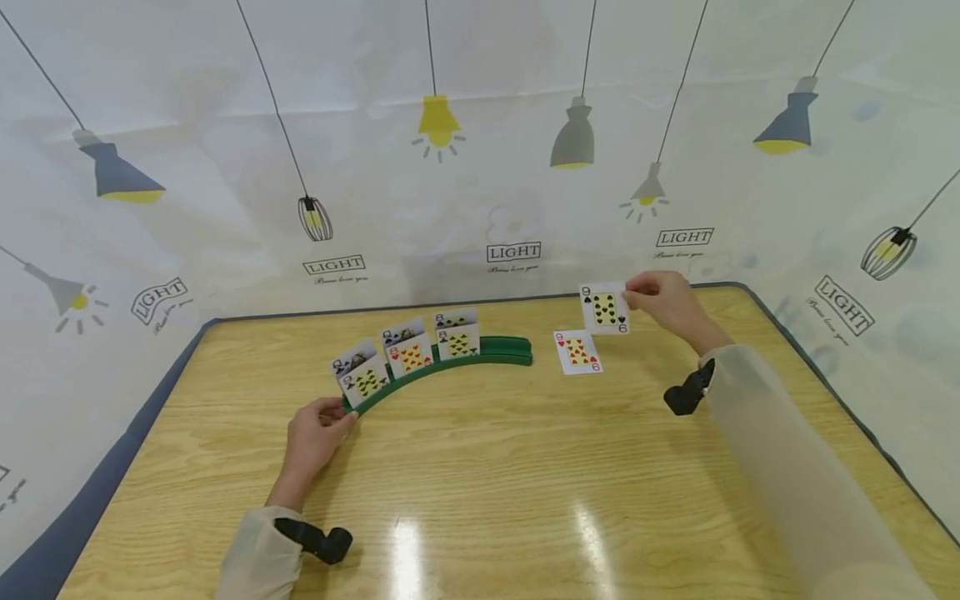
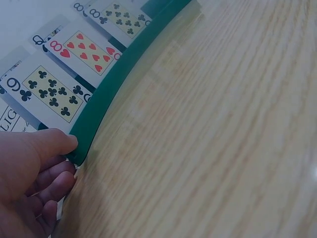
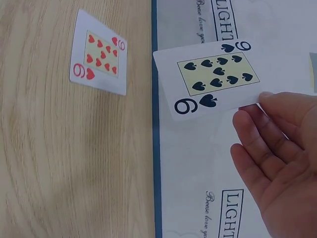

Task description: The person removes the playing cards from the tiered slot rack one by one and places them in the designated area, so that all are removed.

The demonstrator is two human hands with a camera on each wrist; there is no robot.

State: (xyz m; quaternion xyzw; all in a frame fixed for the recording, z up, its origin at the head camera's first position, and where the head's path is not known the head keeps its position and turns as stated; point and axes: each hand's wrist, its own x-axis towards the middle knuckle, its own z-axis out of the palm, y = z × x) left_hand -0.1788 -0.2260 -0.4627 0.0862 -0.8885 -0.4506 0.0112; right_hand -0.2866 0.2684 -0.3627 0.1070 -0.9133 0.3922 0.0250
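My right hand [image 1: 666, 302] pinches the nine of spades [image 3: 218, 72] by its edge between thumb and fingers, raised above the table's far right part. Below it on the wood lies the nine of hearts [image 1: 577, 352], face up. My left hand [image 1: 317, 433] grips the left end of a curved green card holder [image 2: 106, 91], thumb on its front edge. In the holder stand two rows of cards: in front the nine of clubs [image 2: 52, 91], the eight of hearts [image 2: 84, 52] and the eight of clubs [image 1: 457, 342]; behind them, partly hidden, are a queen and other cards.
The holder's right end [image 1: 506, 350] shows bare green slots, just left of the nine of hearts. A wooden table [image 1: 480, 475] lies under everything. Behind it rises a pale wall covering [image 1: 480, 167] printed with lamps and the word LIGHT.
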